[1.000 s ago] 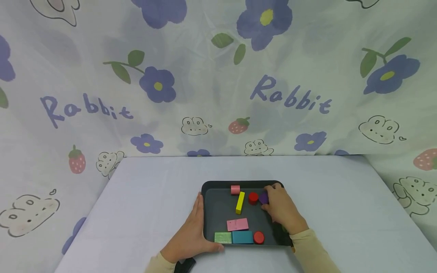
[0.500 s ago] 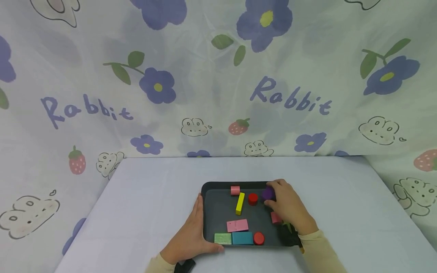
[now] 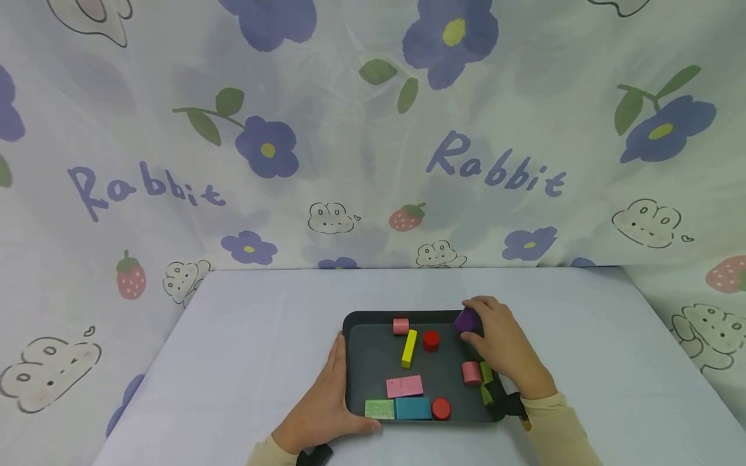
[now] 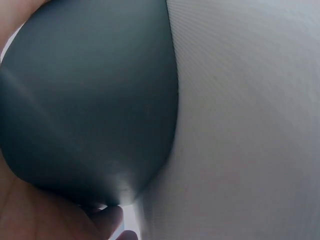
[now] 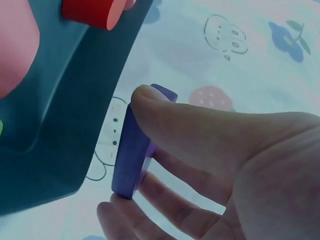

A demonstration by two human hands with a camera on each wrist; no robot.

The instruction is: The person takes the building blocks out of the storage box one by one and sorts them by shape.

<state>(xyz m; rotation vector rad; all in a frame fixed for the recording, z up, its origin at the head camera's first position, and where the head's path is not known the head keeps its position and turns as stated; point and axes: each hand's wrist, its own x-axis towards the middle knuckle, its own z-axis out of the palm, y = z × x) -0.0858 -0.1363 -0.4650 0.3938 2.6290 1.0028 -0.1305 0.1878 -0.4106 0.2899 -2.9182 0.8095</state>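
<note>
1. Dark grey, stiff-looking tray (image 3: 366, 369) with low walls is steadied at its near left corner by the left hand (image 3: 323, 401). The fingers are laid straight along the left wall, and the thumb is stretched along the near wall.

2. Inside, from the left, a flat light green block (image 3: 380, 409), a small pink cylinder (image 3: 400, 326), a flat pink block (image 3: 405, 386), a thin yellow stick-shaped block (image 3: 409, 348) and a flat blue block (image 3: 412, 408) can be seen.

3. Next, two short red cylinders (image 3: 430, 341) are seen, one farther back and one near the front wall.

4. A flat purple block with straight sides (image 3: 466, 320), maybe painted wood, is held at the far right corner of the tray. It should be light, hard and not easily broken, but its smooth paint may be a bit slippery. It is best held by two opposite edges, and its flat faces need no squeezing.

5. That purple block is pinched by the right hand (image 3: 506, 343), with the thumb on one edge and fingertips under another. Nearer the front, a second pink cylinder (image 3: 471, 373) is seen beside a green piece (image 3: 486, 372), partly hidden by black wrist gear (image 3: 506, 401).
</note>
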